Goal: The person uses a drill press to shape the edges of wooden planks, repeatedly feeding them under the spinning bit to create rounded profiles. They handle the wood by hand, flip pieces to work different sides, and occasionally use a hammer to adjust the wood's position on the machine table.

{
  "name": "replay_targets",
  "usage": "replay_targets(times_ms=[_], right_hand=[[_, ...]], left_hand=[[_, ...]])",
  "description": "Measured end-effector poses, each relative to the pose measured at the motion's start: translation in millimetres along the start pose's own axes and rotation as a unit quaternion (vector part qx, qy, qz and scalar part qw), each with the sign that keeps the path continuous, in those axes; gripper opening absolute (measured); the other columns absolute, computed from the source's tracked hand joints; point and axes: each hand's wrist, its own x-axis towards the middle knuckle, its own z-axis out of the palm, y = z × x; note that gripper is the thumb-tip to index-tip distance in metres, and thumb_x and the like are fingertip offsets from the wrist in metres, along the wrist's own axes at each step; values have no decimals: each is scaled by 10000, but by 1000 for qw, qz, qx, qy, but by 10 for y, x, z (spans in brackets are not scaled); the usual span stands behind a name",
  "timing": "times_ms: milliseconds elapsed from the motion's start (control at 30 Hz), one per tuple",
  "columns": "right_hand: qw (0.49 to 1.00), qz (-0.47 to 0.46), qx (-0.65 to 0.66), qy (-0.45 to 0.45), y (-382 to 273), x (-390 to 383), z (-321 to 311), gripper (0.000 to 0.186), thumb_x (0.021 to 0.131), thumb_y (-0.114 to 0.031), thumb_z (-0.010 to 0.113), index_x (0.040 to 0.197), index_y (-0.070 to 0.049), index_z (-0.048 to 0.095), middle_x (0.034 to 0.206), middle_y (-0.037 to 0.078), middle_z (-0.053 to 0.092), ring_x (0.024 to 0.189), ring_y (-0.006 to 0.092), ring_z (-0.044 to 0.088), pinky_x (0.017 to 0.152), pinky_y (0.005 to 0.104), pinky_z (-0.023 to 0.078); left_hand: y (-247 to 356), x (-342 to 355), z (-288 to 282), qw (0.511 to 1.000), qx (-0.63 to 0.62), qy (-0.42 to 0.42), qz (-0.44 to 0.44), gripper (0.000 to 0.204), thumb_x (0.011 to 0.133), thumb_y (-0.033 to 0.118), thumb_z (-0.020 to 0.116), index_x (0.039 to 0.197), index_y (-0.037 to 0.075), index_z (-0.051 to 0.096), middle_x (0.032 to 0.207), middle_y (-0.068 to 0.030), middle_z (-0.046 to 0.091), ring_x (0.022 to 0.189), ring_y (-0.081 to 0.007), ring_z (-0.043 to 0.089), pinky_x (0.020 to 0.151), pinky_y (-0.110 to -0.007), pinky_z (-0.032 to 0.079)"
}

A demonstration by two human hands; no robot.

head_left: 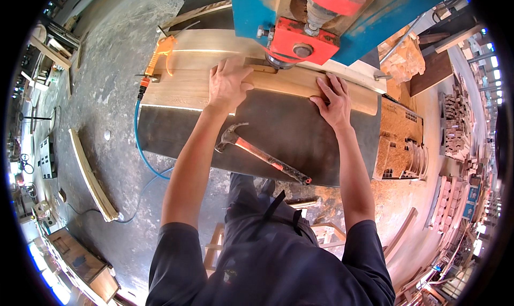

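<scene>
Apparently steadying a wooden piece (292, 83), upper centre of the frame, by a red machine head (316, 39); resting right hand (336, 99) spread upon it, left hand (229, 84) near its left end, cannot tell whether gripping; next, probably calling for even feeding, clear of the spindle (279, 65)

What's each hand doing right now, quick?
Left hand: partly curled at the wooden piece's left end; whether it's gripping can't be told.
Right hand: open, spread on the wooden piece's right part.
</scene>
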Motion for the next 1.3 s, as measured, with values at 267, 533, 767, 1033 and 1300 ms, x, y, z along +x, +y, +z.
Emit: replay_targets(times_ms=[267,533,767,1033,1300], right_hand=[[1000,-14,20,-2,1,41,5,575,770,-269,890,1300,-99,748,1441,88,664,1358,372,565,1132,478,493],[999,-26,35,7,-11,79,-6,552,767,-236,893,1271,-58,755,1384,78,711,1360,361,574,1129,461,505],[999,-27,34,8,6,84,23,555,765,-237,897,1271,-57,755,1391,85,709,1359,366,572,1123,462,505],[999,-23,32,8,8,104,29,560,762,-235,898,1275,-58,756,1393,83,710,1351,369,574,1123,458,506],[999,-29,25,12,31,129,53,551,758,-229,898,1262,-56,762,1383,76,717,1323,368,585,1113,456,509]], left_hand=[[-3,32,9,1000,-1,8,-1,481,756,243,892,1226,256,792,1433,-42,581,1365,-285,525,1102,-505,429],[76,41,-60,1000,-17,9,-5,434,754,165,898,1173,200,793,1418,-47,601,1372,-284,519,1110,-493,405],[22,46,-9,1000,5,4,-3,466,775,218,875,1232,248,788,1426,-47,577,1367,-273,515,1096,-497,417],[24,75,-1,1000,10,7,-6,453,773,221,877,1217,260,794,1395,-31,583,1344,-268,525,1076,-500,421],[19,102,32,1000,14,14,-12,454,762,238,886,1206,263,796,1379,-16,586,1337,-260,530,1062,-500,426]])
